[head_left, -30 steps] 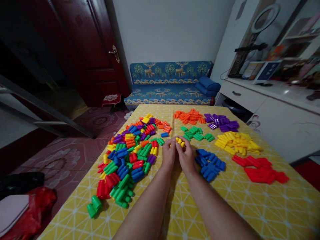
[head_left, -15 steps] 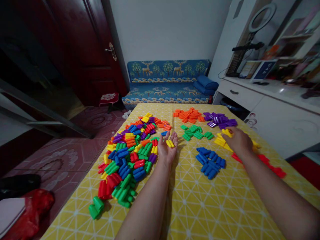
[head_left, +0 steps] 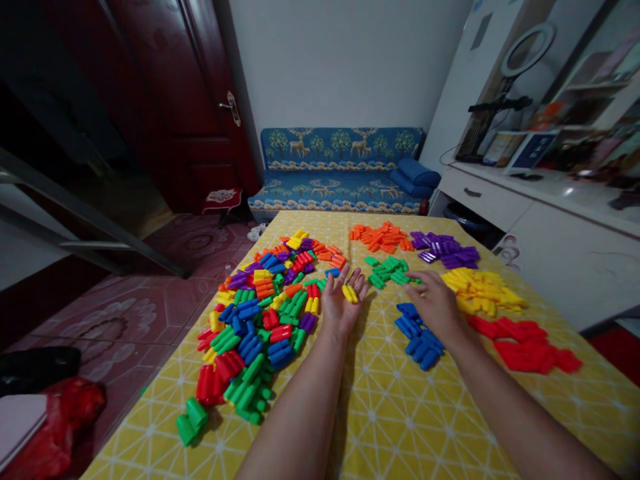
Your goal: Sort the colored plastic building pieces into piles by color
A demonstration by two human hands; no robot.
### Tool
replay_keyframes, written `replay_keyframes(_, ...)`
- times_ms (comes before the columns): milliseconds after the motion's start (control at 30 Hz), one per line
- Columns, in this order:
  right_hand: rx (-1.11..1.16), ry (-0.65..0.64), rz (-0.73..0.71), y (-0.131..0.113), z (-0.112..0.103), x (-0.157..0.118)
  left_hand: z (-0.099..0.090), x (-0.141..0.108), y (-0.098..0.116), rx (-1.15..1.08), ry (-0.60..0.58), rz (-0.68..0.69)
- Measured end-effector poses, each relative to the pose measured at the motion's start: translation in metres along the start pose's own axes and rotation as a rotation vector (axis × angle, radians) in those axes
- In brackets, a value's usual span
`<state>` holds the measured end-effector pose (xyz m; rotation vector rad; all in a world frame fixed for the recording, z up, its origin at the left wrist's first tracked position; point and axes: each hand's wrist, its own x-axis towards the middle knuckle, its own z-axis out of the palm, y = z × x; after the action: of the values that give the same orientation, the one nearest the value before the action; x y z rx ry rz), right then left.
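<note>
My left hand [head_left: 341,307] is palm up with its fingers spread, and a small yellow toy block [head_left: 349,294] lies on it. Reaching over the table, my right hand [head_left: 436,303] has its thumb and fingers apart, and I see nothing between them. Its fingertips are beside the green blocks [head_left: 387,269]; the blue blocks [head_left: 420,343] lie just below it. A pile of yellow blocks [head_left: 483,291] sits to its right. On the left spreads a mixed heap of coloured blocks [head_left: 280,331].
Orange blocks [head_left: 383,236], purple blocks [head_left: 445,249] and red blocks [head_left: 530,343] form separate piles on the yellow patterned tablecloth [head_left: 390,427]. A blue sofa [head_left: 340,180] stands beyond the table. To the right is a white cabinet [head_left: 550,233].
My right hand has moved left from the yellow pile toward the green blocks. My left hand stays palm up with the yellow block. The view has shifted slightly.
</note>
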<state>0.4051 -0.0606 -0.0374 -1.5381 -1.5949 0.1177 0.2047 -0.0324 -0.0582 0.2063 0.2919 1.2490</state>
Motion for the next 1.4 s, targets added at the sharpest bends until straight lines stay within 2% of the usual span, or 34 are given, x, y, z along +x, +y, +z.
replay_keyframes(67,0.160,-0.151,-0.038,-0.034,0.027,-0.016,0.002,-0.002,-0.002,0.018,-0.037,-0.015)
replay_keyframes(133,0.178,-0.231,-0.095,-0.060,0.048,-0.029,0.005,-0.006,-0.003,0.057,-0.077,-0.045)
replay_keyframes(200,0.148,-0.228,-0.130,-0.073,0.060,-0.035,0.009,-0.011,-0.003,0.107,-0.121,-0.078)
replay_keyframes(267,0.135,-0.184,-0.144,-0.073,0.061,-0.034,0.013,-0.016,-0.004,0.146,-0.168,-0.111)
replay_keyframes(333,0.125,-0.154,-0.150,-0.063,0.053,-0.026,0.016,-0.017,-0.005,0.175,-0.209,-0.139)
replay_keyframes(433,-0.003,-0.068,-0.123,-0.032,0.029,-0.008,0.016,-0.014,-0.007,0.233,-0.207,-0.135)
replay_keyframes(533,-0.237,0.042,-0.013,0.012,-0.001,0.009,0.014,-0.008,-0.009,0.285,-0.133,-0.054)
replay_keyframes(633,-0.416,-0.006,0.130,0.051,-0.025,0.017,0.011,-0.003,-0.011,0.330,-0.069,0.065)
replay_keyframes(700,-0.491,0.013,0.127,0.058,-0.033,0.018,0.009,-0.002,-0.015,0.427,-0.024,0.176)
replay_keyframes(767,-0.486,0.126,0.044,0.046,-0.032,0.014,0.006,-0.001,-0.019,0.577,0.041,0.312)
replay_keyframes(833,-0.344,0.230,-0.057,0.018,-0.020,0.008,0.005,-0.001,-0.022,0.714,0.115,0.458)
replay_keyframes(900,-0.088,0.216,-0.112,-0.017,0.003,-0.002,0.004,-0.001,-0.021,0.804,0.180,0.587)
replay_keyframes(967,0.182,0.100,-0.061,-0.047,0.036,-0.013,0.003,-0.001,-0.017,0.865,0.233,0.677)
replay_keyframes(1033,0.422,0.011,0.092,-0.065,0.071,-0.023,0.002,-0.002,-0.011,0.895,0.286,0.731)
replay_keyframes(1100,0.558,-0.020,0.248,-0.072,0.099,-0.030,-0.001,-0.003,-0.005,0.893,0.325,0.753)
replay_keyframes(1167,0.581,-0.013,0.324,-0.072,0.116,-0.034,-0.004,-0.004,-0.003,0.889,0.348,0.753)
replay_keyframes(1233,0.564,-0.009,0.317,-0.068,0.122,-0.036,-0.007,-0.003,-0.003,0.937,0.362,0.757)
replay_keyframes(1300,0.571,-0.030,0.274,-0.065,0.121,-0.037,-0.005,0.001,-0.003,1.079,0.366,0.758)
replay_keyframes(1400,0.594,-0.059,0.245,-0.063,0.117,-0.037,0.007,0.019,0.004,1.498,0.328,0.679)
